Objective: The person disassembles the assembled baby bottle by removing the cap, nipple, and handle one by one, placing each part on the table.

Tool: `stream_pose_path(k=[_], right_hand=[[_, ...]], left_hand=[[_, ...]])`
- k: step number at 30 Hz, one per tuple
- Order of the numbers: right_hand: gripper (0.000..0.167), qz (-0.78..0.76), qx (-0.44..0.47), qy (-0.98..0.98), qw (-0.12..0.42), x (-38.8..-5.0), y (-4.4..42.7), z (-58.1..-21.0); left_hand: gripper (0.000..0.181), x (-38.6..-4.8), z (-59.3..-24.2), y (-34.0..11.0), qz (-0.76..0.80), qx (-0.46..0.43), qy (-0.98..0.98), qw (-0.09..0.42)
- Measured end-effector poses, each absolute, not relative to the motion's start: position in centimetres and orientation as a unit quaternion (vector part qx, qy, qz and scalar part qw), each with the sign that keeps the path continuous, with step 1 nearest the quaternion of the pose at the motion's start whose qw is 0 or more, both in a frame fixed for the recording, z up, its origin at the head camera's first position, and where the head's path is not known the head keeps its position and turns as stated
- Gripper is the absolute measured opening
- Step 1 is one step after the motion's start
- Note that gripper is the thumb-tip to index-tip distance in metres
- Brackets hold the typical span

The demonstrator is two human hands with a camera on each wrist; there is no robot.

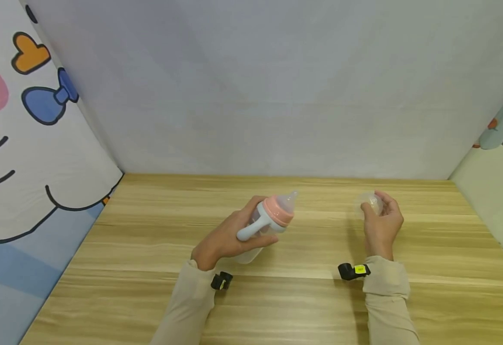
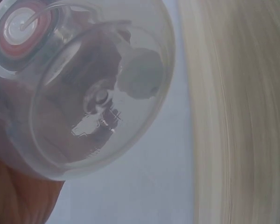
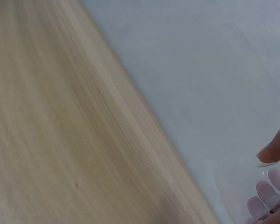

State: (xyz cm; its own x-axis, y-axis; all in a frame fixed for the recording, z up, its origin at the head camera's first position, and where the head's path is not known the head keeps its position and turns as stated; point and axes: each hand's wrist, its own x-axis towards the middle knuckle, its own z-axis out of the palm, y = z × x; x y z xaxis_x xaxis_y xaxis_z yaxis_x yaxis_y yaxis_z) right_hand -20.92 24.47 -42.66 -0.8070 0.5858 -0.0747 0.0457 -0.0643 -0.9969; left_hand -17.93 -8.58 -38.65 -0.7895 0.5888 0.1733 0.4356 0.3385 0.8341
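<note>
A baby bottle (image 1: 279, 210) with a pink collar, clear teat and pale blue-white handle is gripped by the left hand (image 1: 229, 235), tilted with its teat to the upper right. In the left wrist view the clear bottle base (image 2: 102, 98) fills the upper left, part of the hand (image 2: 18, 196) below it. Off to the right, the right hand (image 1: 382, 227) pinches a clear round cap (image 1: 368, 203) between thumb and fingers. The right wrist view shows the thumb and fingertips (image 3: 266, 191) on that transparent piece at the lower right corner. Cap and bottle are apart.
Both hands are above a wooden table (image 1: 303, 297). Behind it hangs a plain pale cloth (image 1: 277, 96). A cartoon-printed cloth (image 1: 14, 201) stands along the left edge, and another printed panel (image 1: 493, 191) along the right.
</note>
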Motion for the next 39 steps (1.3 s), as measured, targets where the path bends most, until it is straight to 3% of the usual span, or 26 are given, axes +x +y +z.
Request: stream_pose_path(k=[39], right_hand=[[0.048, 0.679, -0.260, -0.660, 0.189, -19.6, 24.2, -42.9]], left_hand=[[0.066, -17.3, -38.5, -9.0, 0.475, 0.336, 0.811, 0.066]])
